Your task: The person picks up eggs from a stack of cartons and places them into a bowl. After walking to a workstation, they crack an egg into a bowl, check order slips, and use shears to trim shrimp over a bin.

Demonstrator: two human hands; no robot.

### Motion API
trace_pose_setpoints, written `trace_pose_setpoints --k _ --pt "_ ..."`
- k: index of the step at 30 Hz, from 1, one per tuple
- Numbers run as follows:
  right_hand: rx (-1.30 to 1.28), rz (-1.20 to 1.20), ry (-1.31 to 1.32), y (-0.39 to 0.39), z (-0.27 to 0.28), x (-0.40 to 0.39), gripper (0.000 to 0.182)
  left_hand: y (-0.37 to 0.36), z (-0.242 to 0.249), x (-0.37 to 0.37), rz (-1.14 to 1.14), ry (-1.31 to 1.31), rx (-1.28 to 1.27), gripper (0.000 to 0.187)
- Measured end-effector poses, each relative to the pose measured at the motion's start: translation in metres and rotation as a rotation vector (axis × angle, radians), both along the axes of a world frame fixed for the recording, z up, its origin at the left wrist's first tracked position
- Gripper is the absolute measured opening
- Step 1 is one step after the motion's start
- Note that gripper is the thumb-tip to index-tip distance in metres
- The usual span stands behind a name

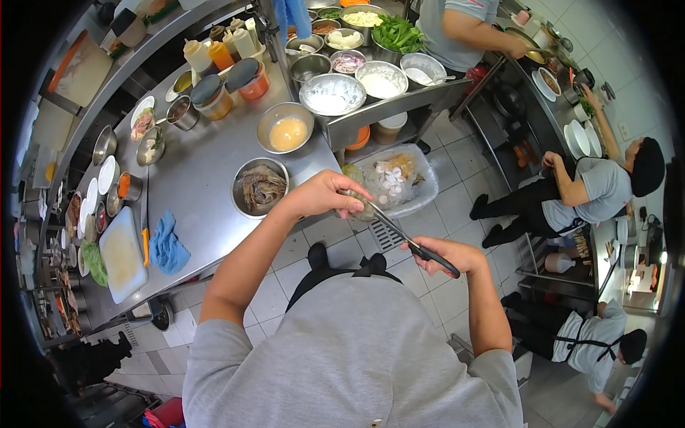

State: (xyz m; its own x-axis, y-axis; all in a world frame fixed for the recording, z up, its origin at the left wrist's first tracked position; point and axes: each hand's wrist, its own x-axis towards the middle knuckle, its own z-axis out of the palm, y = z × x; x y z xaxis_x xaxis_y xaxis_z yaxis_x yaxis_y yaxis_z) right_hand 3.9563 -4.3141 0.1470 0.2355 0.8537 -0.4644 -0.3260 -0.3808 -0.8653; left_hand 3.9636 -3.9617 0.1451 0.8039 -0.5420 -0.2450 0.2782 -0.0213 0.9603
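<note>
My right hand (451, 257) is wrapped round the black handles of a pair of scissors (403, 235), its blades pointing up and left. In the pinched fingers of my left hand (325, 195) is a small greyish, translucent shrimp (364, 210), partly hidden, at the blade tips. A steel bowl (237, 198) of raw grey shrimp (264, 187) stands on the counter just left of my left hand. Beyond the hands is a bin (428, 189) lined with clear plastic, with pale scraps inside.
A bowl of beaten egg (288, 133), sauce tubs (212, 97), a cutting board (123, 255), a knife (145, 246) and a blue cloth (168, 246) lie on the steel counter (207, 164). Ingredient bowls (332, 94) stand ahead. Several people work nearby, one person (585, 189) at right.
</note>
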Motion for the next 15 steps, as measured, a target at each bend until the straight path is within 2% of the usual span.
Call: trace_pose_setpoints --k 3,6,15 --pt "-0.070 0.020 0.036 0.003 0.009 0.002 0.070 -0.004 0.007 0.001 -0.106 -0.096 0.194 0.025" --pt "-0.026 -0.011 0.082 0.002 0.002 0.002 0.069 -0.003 0.007 0.002 -0.137 -0.088 0.245 0.025" --pt "0.037 -0.066 0.104 0.009 -0.016 -0.003 0.066 -0.009 -0.001 0.002 -0.135 0.026 0.108 0.027"
